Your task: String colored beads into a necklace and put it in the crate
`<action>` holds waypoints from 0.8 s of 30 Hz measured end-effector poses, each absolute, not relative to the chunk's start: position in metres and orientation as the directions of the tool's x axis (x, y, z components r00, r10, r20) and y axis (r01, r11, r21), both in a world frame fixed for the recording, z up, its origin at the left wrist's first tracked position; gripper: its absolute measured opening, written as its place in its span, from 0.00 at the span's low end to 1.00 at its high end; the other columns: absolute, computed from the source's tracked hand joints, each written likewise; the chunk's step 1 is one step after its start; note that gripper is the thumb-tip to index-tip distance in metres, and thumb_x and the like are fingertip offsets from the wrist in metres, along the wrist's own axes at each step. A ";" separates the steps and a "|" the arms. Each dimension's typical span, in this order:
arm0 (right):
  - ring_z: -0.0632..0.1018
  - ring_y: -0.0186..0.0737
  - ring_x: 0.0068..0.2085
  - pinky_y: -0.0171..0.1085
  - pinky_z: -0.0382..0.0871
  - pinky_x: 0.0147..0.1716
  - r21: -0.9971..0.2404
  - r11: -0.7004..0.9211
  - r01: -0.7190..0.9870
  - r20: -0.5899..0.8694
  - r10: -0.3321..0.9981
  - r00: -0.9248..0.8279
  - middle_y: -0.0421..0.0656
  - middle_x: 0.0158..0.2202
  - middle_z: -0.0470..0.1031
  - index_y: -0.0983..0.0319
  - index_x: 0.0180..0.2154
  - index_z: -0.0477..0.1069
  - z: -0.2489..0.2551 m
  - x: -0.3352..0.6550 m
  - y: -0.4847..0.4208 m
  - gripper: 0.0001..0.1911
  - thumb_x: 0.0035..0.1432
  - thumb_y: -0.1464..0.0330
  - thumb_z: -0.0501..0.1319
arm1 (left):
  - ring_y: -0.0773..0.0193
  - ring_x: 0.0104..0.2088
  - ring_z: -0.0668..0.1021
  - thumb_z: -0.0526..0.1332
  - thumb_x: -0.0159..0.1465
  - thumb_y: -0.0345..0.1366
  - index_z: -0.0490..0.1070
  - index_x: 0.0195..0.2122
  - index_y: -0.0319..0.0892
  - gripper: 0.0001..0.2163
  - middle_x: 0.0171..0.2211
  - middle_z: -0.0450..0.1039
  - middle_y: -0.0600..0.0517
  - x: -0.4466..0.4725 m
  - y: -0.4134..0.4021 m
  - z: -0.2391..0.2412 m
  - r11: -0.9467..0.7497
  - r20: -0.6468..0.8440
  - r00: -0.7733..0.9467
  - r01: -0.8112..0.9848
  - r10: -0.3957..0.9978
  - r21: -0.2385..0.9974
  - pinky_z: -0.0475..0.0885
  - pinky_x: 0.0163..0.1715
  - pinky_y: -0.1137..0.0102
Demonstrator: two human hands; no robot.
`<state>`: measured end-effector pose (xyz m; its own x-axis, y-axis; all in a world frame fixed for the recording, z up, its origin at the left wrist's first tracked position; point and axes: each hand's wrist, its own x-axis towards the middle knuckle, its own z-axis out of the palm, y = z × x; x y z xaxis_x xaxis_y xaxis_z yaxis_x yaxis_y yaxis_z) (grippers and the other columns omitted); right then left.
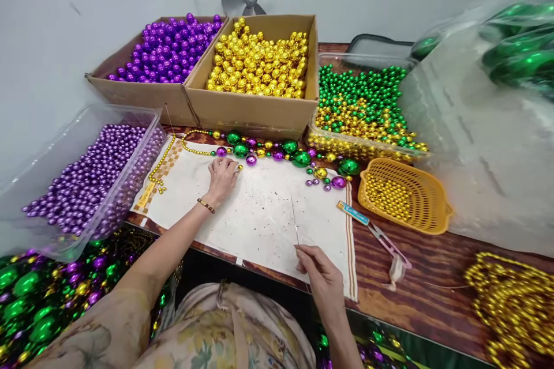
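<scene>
My right hand (320, 277) pinches a long thin needle (295, 219) that points up and away over the white cloth (259, 248). My left hand (223, 180) rests on the cloth with its fingers curled, and a small gold bead (240, 167) shows at its thumb and fingertip. Just beyond it lies a row of mixed beads in green, purple and gold, with a large green bead (240, 150) and a purple bead (251, 159) nearby. A thin string of small gold beads (194, 151) leads off this row to the left.
Boxes of purple balls (173, 49) and gold balls (259, 63) stand behind. Clear tubs hold small purple beads (99, 179) and green and gold beads (363, 98). At right are a yellow basket (433, 204), a pink-handled cutter (385, 239) and gold bead strands (511, 300).
</scene>
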<state>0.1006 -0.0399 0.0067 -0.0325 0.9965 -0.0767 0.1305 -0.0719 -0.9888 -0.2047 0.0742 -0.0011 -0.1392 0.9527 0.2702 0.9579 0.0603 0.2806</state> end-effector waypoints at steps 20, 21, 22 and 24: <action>0.71 0.34 0.24 0.35 0.67 0.27 -0.976 -0.004 0.217 0.053 0.965 0.257 0.37 0.23 0.69 0.62 0.37 0.78 -0.030 0.139 -0.045 0.10 0.65 0.64 0.61 | 0.54 0.41 0.77 0.56 0.68 0.30 0.76 0.41 0.43 0.09 0.38 0.75 0.44 -0.054 0.165 0.023 -0.347 0.060 0.361 0.819 0.931 0.458 0.67 0.42 0.64; 0.71 0.34 0.24 0.35 0.67 0.27 -0.977 -0.004 0.213 0.051 0.966 0.252 0.37 0.23 0.69 0.62 0.37 0.78 -0.031 0.139 -0.046 0.10 0.65 0.64 0.61 | 0.54 0.40 0.78 0.56 0.68 0.30 0.76 0.42 0.43 0.09 0.38 0.76 0.44 -0.047 0.168 0.021 -0.316 0.025 0.341 0.838 0.940 0.444 0.67 0.40 0.65; 0.71 0.34 0.24 0.35 0.67 0.27 -0.978 -0.005 0.209 0.048 0.968 0.247 0.37 0.23 0.69 0.62 0.37 0.78 -0.031 0.140 -0.046 0.10 0.65 0.64 0.61 | 0.54 0.39 0.79 0.57 0.68 0.31 0.76 0.43 0.44 0.08 0.37 0.76 0.44 -0.042 0.170 0.018 -0.293 0.002 0.324 0.854 0.946 0.431 0.66 0.39 0.65; 0.71 0.34 0.24 0.34 0.67 0.26 -0.979 -0.009 0.201 0.040 0.970 0.238 0.38 0.24 0.70 0.62 0.37 0.78 -0.030 0.141 -0.046 0.10 0.65 0.64 0.61 | 0.54 0.37 0.79 0.58 0.67 0.31 0.76 0.44 0.43 0.08 0.36 0.77 0.44 -0.033 0.174 0.014 -0.263 -0.022 0.298 0.871 0.954 0.414 0.66 0.38 0.66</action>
<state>0.1406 -0.0457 -0.0299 0.2383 0.9704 0.0399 0.2012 -0.0092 -0.9795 -0.0331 0.1737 0.0138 0.2984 0.9542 -0.0215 0.8715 -0.2632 0.4138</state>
